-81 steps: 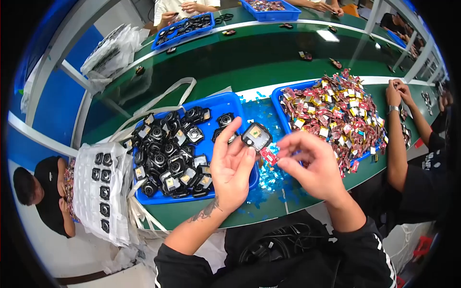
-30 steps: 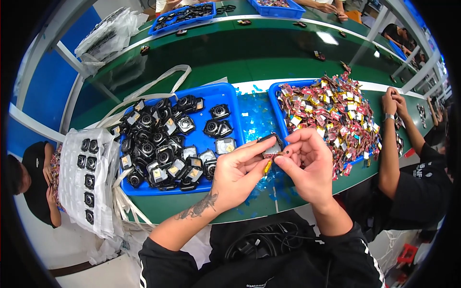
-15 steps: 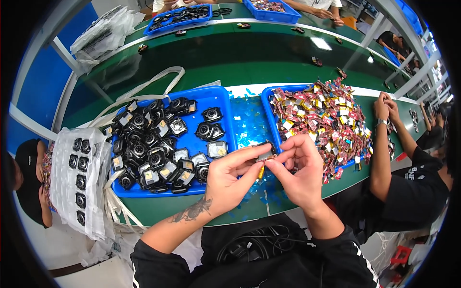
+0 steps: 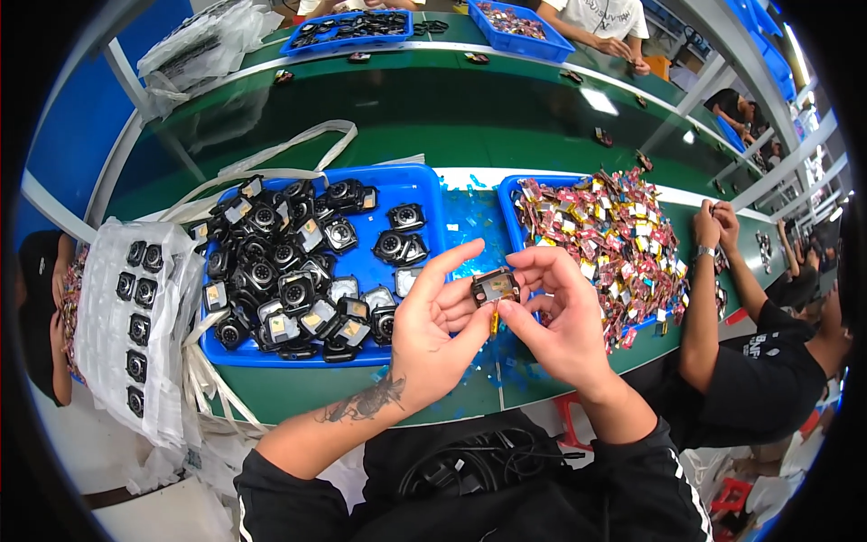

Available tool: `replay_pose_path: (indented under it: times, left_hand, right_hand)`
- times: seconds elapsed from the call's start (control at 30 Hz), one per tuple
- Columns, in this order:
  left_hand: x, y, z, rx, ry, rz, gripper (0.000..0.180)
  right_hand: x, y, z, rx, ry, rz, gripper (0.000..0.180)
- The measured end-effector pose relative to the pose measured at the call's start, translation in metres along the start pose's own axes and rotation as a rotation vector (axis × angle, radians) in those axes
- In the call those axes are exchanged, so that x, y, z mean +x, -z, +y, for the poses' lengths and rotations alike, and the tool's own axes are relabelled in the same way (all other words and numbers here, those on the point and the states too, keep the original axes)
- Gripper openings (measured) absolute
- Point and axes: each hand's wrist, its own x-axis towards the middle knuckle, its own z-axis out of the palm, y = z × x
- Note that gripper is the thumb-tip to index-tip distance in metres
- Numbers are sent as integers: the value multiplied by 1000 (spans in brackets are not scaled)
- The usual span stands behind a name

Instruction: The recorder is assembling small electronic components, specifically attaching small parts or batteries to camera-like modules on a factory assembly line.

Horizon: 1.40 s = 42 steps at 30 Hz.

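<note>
– Where's the little black case (image 4: 495,287)?
– Middle of the frame. The left hand (image 4: 441,330) and right hand (image 4: 567,325) both hold it.
– What's on the left?
– A blue tray (image 4: 432,212) with lots of black watch parts (image 4: 280,262).

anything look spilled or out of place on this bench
Yes: blue scraps lie loose on the green bench between the left tray and right tray. Red and yellow parts are heaped above the right tray's rim, some apparently spilling over its near edge. The held black case is too small to judge for damage.
</note>
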Motion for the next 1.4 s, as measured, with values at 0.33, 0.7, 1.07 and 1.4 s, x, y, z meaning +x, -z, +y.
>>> replay_pose_path:
  times: [0.33, 0.7, 1.07, 1.4]
  left_hand:
    - [4, 5, 2, -35, 14, 14, 55]
    - [9, 10, -15, 291, -220, 167, 76]
    - [0, 9, -11, 986, -813, -72, 67]
    - [-1, 3, -14, 1030, -1024, -233, 61]
  right_hand:
    - [13, 6, -12, -117, 36, -77, 40]
    - [146, 14, -19, -591, 157, -164, 46]
    - [269, 31, 84, -981, -64, -140, 39]
    - [166, -50, 29, -1144, 481, -624, 33]
